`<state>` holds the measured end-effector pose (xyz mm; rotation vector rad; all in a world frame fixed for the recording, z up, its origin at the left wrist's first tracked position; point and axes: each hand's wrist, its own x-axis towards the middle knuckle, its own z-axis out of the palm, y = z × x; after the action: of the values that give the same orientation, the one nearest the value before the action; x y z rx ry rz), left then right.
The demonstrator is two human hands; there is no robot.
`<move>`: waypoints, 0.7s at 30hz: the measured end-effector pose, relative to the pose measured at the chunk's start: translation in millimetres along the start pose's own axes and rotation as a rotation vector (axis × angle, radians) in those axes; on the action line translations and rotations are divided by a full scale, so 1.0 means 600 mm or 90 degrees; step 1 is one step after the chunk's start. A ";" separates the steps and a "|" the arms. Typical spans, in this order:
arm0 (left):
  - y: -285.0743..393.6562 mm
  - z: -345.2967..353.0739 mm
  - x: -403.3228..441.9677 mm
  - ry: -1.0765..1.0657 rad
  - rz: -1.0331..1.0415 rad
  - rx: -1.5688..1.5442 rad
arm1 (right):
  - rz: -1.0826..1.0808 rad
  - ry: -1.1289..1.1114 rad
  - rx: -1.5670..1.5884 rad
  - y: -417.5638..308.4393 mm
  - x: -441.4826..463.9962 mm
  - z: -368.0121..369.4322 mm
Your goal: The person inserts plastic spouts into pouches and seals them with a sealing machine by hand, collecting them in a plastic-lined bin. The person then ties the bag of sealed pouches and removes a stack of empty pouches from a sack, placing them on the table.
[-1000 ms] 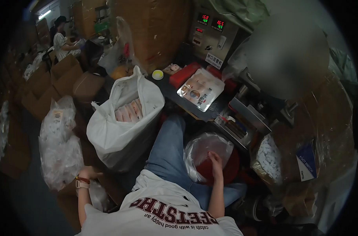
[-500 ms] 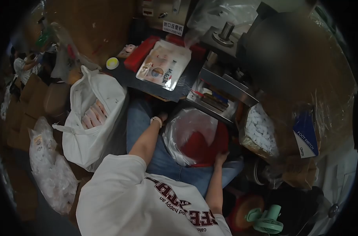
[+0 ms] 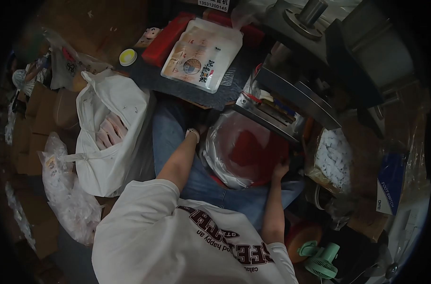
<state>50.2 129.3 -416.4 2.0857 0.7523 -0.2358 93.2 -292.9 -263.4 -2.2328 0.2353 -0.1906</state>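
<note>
Between my knees is a round red tub [image 3: 270, 142], with clear plastic film [image 3: 220, 151] over its left part. My right hand [image 3: 281, 169] is closed on the tub's right rim. On the far left side of the tub, my left hand [image 3: 202, 128] sits in shadow against it, its fingers hidden. A stack of printed flat pouches [image 3: 201, 54] lies on the dark worktop beyond the tub. To the left, a white woven sack [image 3: 106, 170] stands open with several pale pink pouches [image 3: 111, 132] inside.
A metal press machine [image 3: 296, 94] stands beyond the tub at right. Beside it are a box of small white pieces [image 3: 333, 154] and a blue-and-white foot switch box [image 3: 390, 184]. A green fan [image 3: 322, 265] sits low right; a filled clear bag [image 3: 66, 189] leans at left.
The view has shifted, so the worktop and machine sit higher in it. My right hand stays at the tub's rim, and the tub appears tipped slightly differently. My left hand stays beside it.
</note>
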 end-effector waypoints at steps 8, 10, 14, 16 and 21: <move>0.228 -0.153 -0.176 0.138 0.090 0.091 | -0.027 0.050 -0.056 -0.009 -0.034 -0.011; 0.317 -0.202 -0.298 -0.070 0.068 -0.377 | -0.032 0.033 -0.174 -0.088 -0.060 -0.033; 0.358 -0.183 -0.390 -0.305 0.198 -0.413 | -0.577 -0.167 -0.124 -0.223 -0.106 -0.004; 0.362 -0.187 -0.411 -0.385 0.319 -0.199 | -0.722 -0.331 -0.175 -0.297 -0.136 -0.006; 0.262 -0.150 -0.322 -0.060 0.096 -0.349 | -0.804 -0.534 -0.237 -0.275 -0.151 0.018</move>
<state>-20.4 51.4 -173.5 1.5870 0.5253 -0.0338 24.5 -162.3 -145.6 -2.2748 -1.7032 0.1595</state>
